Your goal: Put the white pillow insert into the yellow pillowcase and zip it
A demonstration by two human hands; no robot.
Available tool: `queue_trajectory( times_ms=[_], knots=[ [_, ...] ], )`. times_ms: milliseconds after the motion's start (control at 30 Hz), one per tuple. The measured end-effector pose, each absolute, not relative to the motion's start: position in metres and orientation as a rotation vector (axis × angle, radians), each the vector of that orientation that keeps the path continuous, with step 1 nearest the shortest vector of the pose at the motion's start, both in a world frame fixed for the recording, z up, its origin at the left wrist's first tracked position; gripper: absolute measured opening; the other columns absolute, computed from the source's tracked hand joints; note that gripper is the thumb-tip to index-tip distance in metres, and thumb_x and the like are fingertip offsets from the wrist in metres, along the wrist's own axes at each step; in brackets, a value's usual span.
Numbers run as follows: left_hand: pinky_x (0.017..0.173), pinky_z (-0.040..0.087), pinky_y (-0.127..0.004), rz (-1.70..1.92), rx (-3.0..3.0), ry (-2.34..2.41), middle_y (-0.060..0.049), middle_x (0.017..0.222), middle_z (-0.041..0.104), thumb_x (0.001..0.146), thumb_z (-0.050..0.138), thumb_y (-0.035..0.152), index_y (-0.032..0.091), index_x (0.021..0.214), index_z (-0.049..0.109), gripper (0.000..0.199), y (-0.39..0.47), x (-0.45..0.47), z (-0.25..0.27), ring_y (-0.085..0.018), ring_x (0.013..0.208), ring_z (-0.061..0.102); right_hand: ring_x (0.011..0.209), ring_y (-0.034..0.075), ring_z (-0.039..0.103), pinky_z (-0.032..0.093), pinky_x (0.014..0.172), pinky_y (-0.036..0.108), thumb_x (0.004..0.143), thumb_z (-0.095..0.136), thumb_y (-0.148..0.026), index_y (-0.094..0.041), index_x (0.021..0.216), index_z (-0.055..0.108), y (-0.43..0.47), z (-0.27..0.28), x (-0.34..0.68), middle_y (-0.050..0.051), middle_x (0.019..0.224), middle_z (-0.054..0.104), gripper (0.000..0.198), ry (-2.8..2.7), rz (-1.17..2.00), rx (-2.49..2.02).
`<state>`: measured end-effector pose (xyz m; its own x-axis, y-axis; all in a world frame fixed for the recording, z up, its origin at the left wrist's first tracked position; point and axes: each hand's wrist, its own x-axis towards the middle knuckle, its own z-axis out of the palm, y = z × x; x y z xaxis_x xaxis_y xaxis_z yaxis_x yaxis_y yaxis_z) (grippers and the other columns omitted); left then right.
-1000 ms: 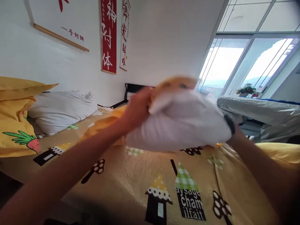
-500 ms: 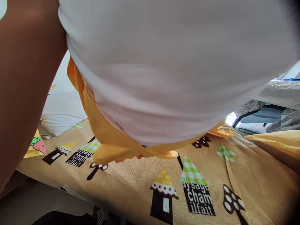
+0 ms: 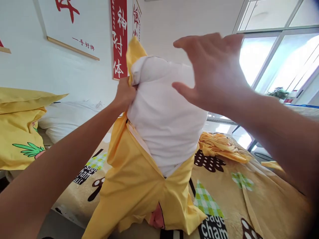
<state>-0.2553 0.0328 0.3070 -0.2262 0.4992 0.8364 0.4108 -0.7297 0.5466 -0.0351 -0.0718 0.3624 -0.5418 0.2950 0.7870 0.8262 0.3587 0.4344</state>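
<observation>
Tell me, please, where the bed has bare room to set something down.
The widest patch is the blanket right of the yellow pillowcase, in front of the crumpled yellow cloth. A smaller one shows left of that pillowcase, partly hidden by the left arm. The white pillow and pillowcase crowd the middle.

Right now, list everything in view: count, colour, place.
Held pillow: one, white, centre
Pillowcase: one, yellow, around held pillow's lower part
Other pillow: one, white, left
Printed fabric: count unclear, yellow, far left
Cloth heap: one, yellow, centre right
Blanket: one, patterned tan, underneath
Wall scrolls: four, white or red, upper left
Window: one, pale, upper right
Plant: one, green, right
Left hand: one, gripping held pillow's upper left
Right hand: one, open, before held pillow's upper right
</observation>
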Motion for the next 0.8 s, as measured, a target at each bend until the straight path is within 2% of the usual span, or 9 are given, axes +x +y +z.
queue_trajectory(
  times_ms=[100, 167, 333, 400, 467, 533, 600, 700, 800],
  knots=[
    [0.088, 0.05, -0.045, 1.988, 2.013, 1.104, -0.008, 0.093, 0.064, 0.079, 0.058, 0.026, 0.008, 0.094, 0.061, 0.023, 0.018, -0.246, 0.311, -0.026, 0.097, 0.06, 0.142, 0.034, 0.02, 0.019, 0.113, 0.055, 0.073, 0.069, -0.048, -0.025, 0.148, 0.016, -0.043, 0.365, -0.04, 0.012, 0.156, 0.019, 0.094, -2.035, -1.029, -0.921],
    [0.087, 0.049, -0.046, 1.919, 2.123, 1.062, -0.007, 0.092, 0.062, 0.08, 0.057, 0.025, 0.007, 0.096, 0.061, 0.024, 0.003, -0.243, 0.315, -0.028, 0.098, 0.06, 0.142, 0.037, 0.019, 0.019, 0.112, 0.055, 0.068, 0.069, -0.058, -0.021, 0.149, 0.013, -0.025, 0.377, -0.032, 0.015, 0.154, 0.021, 0.106, -2.04, -0.848, -0.988],
    [0.091, 0.047, -0.042, 1.971, 2.549, 1.113, -0.009, 0.108, 0.061, 0.087, 0.052, 0.037, 0.013, 0.111, 0.058, 0.034, -0.035, -0.247, 0.305, -0.029, 0.11, 0.055, 0.117, 0.029, 0.052, 0.037, 0.1, 0.047, 0.076, 0.053, -0.067, -0.012, 0.118, 0.057, -0.012, 0.396, -0.021, 0.009, 0.126, 0.056, 0.069, -2.241, -0.471, -1.214],
    [0.093, 0.044, -0.041, 2.182, 2.759, 1.113, -0.011, 0.114, 0.059, 0.086, 0.054, 0.038, 0.016, 0.116, 0.055, 0.037, -0.047, -0.249, 0.284, -0.028, 0.112, 0.053, 0.107, 0.028, 0.057, 0.041, 0.097, 0.048, 0.073, 0.058, -0.068, -0.012, 0.101, 0.063, -0.014, 0.392, -0.025, 0.009, 0.11, 0.063, 0.063, -2.215, -0.464, -1.276],
    [0.086, 0.045, -0.037, 2.271, 3.036, 1.07, -0.01, 0.101, 0.063, 0.084, 0.057, 0.036, 0.019, 0.105, 0.059, 0.027, -0.058, -0.251, 0.256, -0.024, 0.099, 0.058, 0.098, 0.027, 0.059, 0.045, 0.092, 0.048, 0.068, 0.062, -0.071, -0.014, 0.092, 0.064, -0.015, 0.387, -0.029, 0.007, 0.095, 0.064, 0.062, -2.178, -0.469, -1.324],
    [0.068, 0.043, -0.032, 1.965, 3.291, 1.238, -0.005, 0.07, 0.061, 0.084, 0.056, 0.034, 0.019, 0.078, 0.06, 0.017, -0.068, -0.252, 0.228, -0.02, 0.07, 0.059, 0.092, 0.027, 0.06, 0.047, 0.087, 0.047, 0.065, 0.064, -0.073, -0.015, 0.087, 0.064, -0.015, 0.384, -0.032, 0.006, 0.088, 0.064, 0.062, -2.166, -0.485, -1.335],
    [0.053, 0.034, -0.029, 1.412, 3.222, 1.7, -0.002, 0.048, 0.049, 0.088, 0.05, 0.042, 0.019, 0.056, 0.051, 0.04, -0.073, -0.253, 0.206, -0.016, 0.048, 0.049, 0.091, 0.027, 0.06, 0.048, 0.085, 0.047, 0.063, 0.066, -0.073, -0.016, 0.086, 0.063, -0.015, 0.385, -0.034, 0.005, 0.086, 0.063, 0.061, -2.154, -0.507, -1.334],
    [0.047, 0.025, -0.028, 0.908, 2.679, 2.145, -0.004, 0.045, 0.047, 0.086, 0.041, 0.061, 0.02, 0.048, 0.043, 0.057, -0.068, -0.257, 0.192, -0.017, 0.041, 0.043, 0.092, 0.027, 0.06, 0.048, 0.084, 0.047, 0.063, 0.066, -0.072, -0.016, 0.089, 0.063, -0.015, 0.388, -0.039, 0.005, 0.087, 0.062, 0.061, -2.164, -0.524, -1.312],
    [0.048, 0.026, -0.027, 0.952, 2.326, 1.974, -0.003, 0.051, 0.053, 0.084, 0.041, 0.058, 0.02, 0.052, 0.041, 0.049, -0.057, -0.26, 0.19, -0.017, 0.046, 0.048, 0.091, 0.026, 0.06, 0.048, 0.084, 0.046, 0.062, 0.066, -0.073, -0.017, 0.09, 0.062, -0.016, 0.389, -0.045, 0.005, 0.087, 0.062, 0.062, -2.179, -0.533, -1.295]
  ],
)
